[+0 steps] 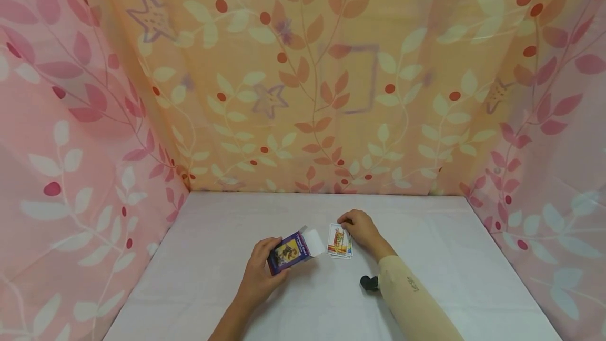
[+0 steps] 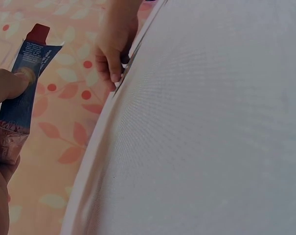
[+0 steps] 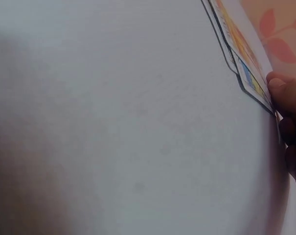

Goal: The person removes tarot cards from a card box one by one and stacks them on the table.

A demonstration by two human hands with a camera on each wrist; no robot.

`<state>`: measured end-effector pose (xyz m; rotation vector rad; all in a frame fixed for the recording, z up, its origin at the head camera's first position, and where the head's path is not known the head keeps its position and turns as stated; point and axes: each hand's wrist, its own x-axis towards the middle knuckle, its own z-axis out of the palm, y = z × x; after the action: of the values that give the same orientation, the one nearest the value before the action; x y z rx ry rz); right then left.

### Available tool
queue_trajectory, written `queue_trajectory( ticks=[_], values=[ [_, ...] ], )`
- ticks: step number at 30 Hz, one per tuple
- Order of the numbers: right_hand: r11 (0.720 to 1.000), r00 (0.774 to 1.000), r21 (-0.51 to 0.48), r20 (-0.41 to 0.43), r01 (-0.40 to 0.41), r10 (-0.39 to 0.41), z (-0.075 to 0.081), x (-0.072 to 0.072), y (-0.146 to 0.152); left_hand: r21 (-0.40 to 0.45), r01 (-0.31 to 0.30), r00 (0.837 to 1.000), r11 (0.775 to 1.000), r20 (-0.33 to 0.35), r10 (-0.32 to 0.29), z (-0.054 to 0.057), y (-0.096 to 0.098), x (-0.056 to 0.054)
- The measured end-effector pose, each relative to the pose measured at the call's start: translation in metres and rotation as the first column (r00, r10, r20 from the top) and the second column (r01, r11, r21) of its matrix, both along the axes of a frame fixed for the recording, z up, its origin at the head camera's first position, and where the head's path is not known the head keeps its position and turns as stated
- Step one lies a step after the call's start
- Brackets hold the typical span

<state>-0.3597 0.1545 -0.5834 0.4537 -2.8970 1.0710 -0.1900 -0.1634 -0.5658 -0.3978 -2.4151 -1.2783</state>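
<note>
while the left hand [image 1: 259, 272] grips a box [image 1: 286, 252], the right hand [image 1: 364, 229] pinches cards [image 1: 337, 242].

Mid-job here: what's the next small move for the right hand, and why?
I'd probably nudge the cards into an even stack with the right hand: it is at their far corner, and the right wrist view shows their edges out of line. The left hand holds the box with its white flap toward them; a neat stack would likely handle more easily.
</note>
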Motion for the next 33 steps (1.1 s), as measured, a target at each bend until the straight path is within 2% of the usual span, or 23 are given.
queue_trajectory(
  ticks=[6, 12, 17, 20, 26, 33],
  values=[
    [0.999, 0.999, -0.051, 0.032, 0.001, 0.0, 0.0, 0.003, 0.003, -0.005, 0.006, 1.0, 1.0, 0.001, -0.006, 0.0, 0.001, 0.001],
    [0.993, 0.999, -0.113, 0.04, 0.025, -0.021, 0.006, 0.012, 0.005, 0.001, 0.002, 1.0, 1.0, 0.009, -0.002, -0.001, 0.001, 0.002],
    [0.988, 0.998, -0.141, 0.031, 0.058, -0.055, 0.012, 0.022, 0.006, -0.02, 0.001, 0.999, 1.0, -0.045, -0.002, -0.003, 0.001, 0.001],
    [0.986, 0.997, -0.148, 0.023, 0.082, -0.08, 0.016, 0.028, 0.006, -0.021, 0.004, 0.998, 1.0, -0.056, -0.005, -0.004, 0.0, 0.001],
    [0.984, 0.994, -0.151, -0.047, 0.09, -0.098, 0.029, 0.045, 0.003, -0.019, 0.008, 0.999, 1.0, -0.038, -0.009, -0.005, 0.0, 0.001],
    [0.983, 0.988, -0.181, -0.139, 0.043, -0.069, 0.049, 0.062, -0.003, -0.007, -0.003, 0.999, 1.0, -0.054, 0.002, -0.002, 0.0, 0.0]
  ],
)
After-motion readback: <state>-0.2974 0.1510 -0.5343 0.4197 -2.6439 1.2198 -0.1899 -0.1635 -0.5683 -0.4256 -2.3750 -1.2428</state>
